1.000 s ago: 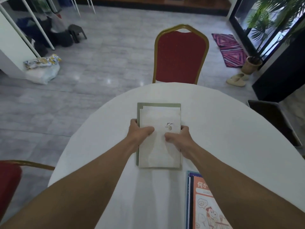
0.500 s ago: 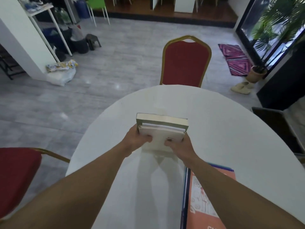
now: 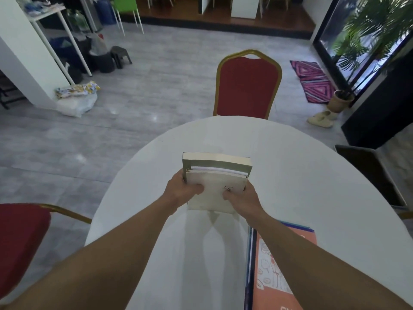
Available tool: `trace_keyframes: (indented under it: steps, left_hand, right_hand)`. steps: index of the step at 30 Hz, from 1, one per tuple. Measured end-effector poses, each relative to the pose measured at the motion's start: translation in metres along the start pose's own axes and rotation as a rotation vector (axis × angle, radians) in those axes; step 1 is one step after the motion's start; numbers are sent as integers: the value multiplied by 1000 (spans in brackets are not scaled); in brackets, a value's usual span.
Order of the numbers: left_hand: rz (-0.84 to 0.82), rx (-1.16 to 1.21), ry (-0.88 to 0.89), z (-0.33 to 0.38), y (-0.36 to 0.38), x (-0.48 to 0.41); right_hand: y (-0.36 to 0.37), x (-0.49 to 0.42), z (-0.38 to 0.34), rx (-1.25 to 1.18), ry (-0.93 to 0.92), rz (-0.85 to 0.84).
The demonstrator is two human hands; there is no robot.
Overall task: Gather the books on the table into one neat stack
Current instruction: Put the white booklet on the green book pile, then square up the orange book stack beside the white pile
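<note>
I hold two books together above the round white table point(image 3: 312, 186). A white book point(image 3: 214, 189) lies on top of a thicker green-covered book point(image 3: 214, 162), and both are tilted with their far edges raised. My left hand point(image 3: 181, 191) grips their left side and my right hand point(image 3: 243, 198) grips their right side, thumbs on the white cover. On the table's near right side lies an orange book point(image 3: 274, 269) on top of a blue one point(image 3: 250, 265), partly hidden under my right forearm.
A red chair with a gold frame point(image 3: 245, 86) stands at the table's far side. Another red chair point(image 3: 20, 238) is at the near left. A dark bin point(image 3: 368, 173) sits by the table's right edge. Grey tiled floor surrounds the table.
The two books lay flat on the table a second ago; both hands have lifted them off it and tilted them. The view has also tipped upward.
</note>
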State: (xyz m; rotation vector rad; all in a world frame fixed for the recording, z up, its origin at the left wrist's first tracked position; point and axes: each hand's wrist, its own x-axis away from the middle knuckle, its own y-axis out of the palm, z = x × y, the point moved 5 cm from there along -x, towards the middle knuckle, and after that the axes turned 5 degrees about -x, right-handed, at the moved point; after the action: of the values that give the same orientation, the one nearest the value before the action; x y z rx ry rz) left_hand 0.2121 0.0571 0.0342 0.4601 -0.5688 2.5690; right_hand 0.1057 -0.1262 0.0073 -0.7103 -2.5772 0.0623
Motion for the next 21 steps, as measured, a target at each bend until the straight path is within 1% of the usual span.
trace_keyframes:
  steps: [8, 11, 14, 18, 21]
  left_hand:
    - [-30, -93, 56, -10, -10, -7]
    - [40, -71, -6, -5, -7, -9]
    - [98, -124, -120, -10, 0, -13]
    - [75, -224, -234, -37, 11, -18]
    - [64, -319, -281, -61, 19, -18]
  right_hand:
    - [1, -7, 0, 40, -22, -46]
    - [0, -7, -7, 29, -26, -28]
    - [3, -9, -1, 35, 53, 1]
    - [10, -9, 29, 119, 176, 3]
    - [14, -6, 50, 205, 203, 21]
